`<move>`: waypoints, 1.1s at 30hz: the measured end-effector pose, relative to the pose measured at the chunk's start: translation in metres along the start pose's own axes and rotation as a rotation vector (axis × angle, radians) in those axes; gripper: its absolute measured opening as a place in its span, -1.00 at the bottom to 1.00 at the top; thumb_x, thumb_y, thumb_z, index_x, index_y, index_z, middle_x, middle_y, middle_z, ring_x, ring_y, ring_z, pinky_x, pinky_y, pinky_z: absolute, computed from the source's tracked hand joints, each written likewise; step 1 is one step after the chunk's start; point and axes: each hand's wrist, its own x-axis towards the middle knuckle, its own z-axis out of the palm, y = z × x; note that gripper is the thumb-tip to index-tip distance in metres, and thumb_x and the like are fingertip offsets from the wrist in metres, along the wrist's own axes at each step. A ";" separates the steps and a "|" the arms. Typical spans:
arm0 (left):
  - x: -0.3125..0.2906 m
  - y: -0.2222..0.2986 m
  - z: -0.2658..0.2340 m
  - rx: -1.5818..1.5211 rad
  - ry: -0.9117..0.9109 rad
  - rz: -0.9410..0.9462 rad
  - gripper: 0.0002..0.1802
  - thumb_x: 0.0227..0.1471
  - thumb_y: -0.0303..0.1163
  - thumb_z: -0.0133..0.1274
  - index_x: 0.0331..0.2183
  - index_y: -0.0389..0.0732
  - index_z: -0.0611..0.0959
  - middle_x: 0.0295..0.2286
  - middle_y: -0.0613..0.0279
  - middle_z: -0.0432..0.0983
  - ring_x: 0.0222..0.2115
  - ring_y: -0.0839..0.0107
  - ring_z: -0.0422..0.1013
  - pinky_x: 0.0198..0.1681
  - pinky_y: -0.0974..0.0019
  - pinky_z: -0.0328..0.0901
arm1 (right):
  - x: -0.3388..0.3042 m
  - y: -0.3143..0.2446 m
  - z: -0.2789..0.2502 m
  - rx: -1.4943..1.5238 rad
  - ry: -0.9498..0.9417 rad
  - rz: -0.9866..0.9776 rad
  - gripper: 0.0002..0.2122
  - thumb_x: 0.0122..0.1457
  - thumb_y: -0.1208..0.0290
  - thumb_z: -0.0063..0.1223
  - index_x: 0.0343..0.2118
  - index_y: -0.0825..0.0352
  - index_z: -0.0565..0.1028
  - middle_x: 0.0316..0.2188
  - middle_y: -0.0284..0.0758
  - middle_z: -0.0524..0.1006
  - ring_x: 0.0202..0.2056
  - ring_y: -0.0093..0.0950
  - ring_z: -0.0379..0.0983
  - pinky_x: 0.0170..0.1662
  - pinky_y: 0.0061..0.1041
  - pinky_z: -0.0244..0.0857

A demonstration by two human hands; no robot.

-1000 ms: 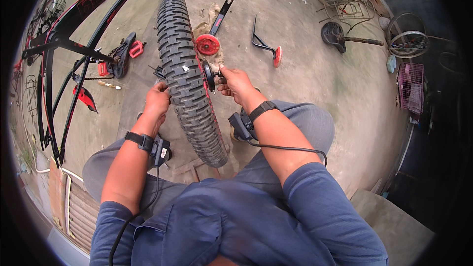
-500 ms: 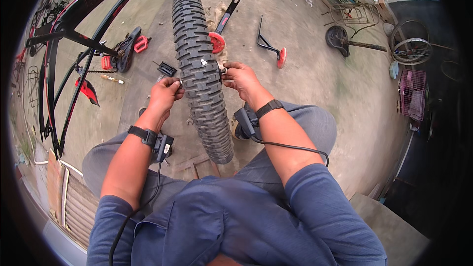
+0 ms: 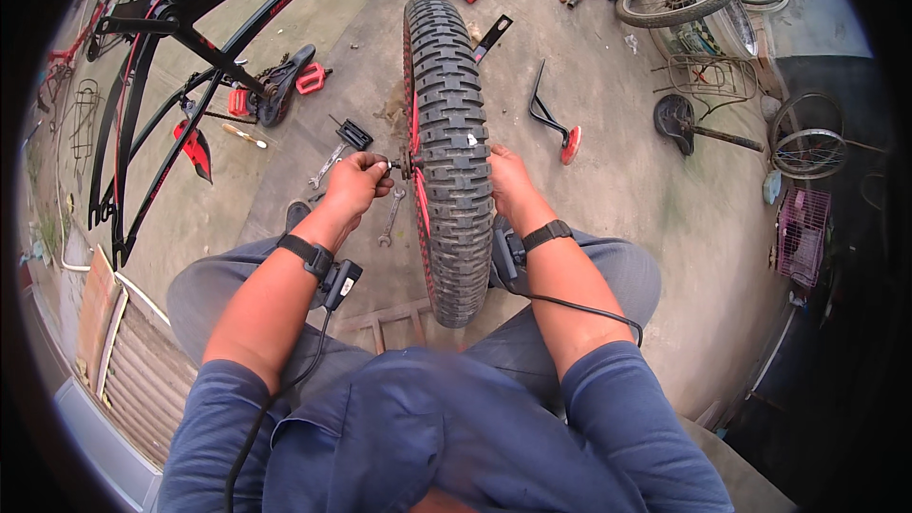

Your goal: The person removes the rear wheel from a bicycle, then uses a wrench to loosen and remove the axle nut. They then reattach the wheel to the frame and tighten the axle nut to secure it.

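Observation:
A bicycle wheel with a thick, knobbly black tire stands upright between my knees. Red parts and the hub show on its left side. My left hand is closed, thumb and fingers pinching the end of the wheel axle that juts from the hub; whether a nut sits there is too small to tell. My right hand is at the wheel's right side, its fingers mostly hidden behind the tire.
A black bicycle frame fills the upper left, near red pedals and a brush. Wrenches lie left of the wheel. Rightward lie a bent black bar with a red disc, a saddle and a pink cage.
The wheel has turned, so its left side and hub now show. My right fingers, visible before, have gone behind the tire. The whole scene has shifted rightward in view.

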 end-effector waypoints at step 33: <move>-0.002 -0.005 0.002 -0.025 0.034 0.027 -0.82 0.18 -0.51 0.02 -0.20 -0.41 0.57 -0.39 0.15 0.54 -0.46 0.43 0.51 -0.42 0.40 0.43 | 0.014 0.014 -0.008 -0.058 -0.045 -0.095 -0.75 0.25 0.23 0.04 -0.23 0.36 0.49 -0.40 -0.31 0.55 -0.51 -0.54 0.48 -0.55 -0.59 0.24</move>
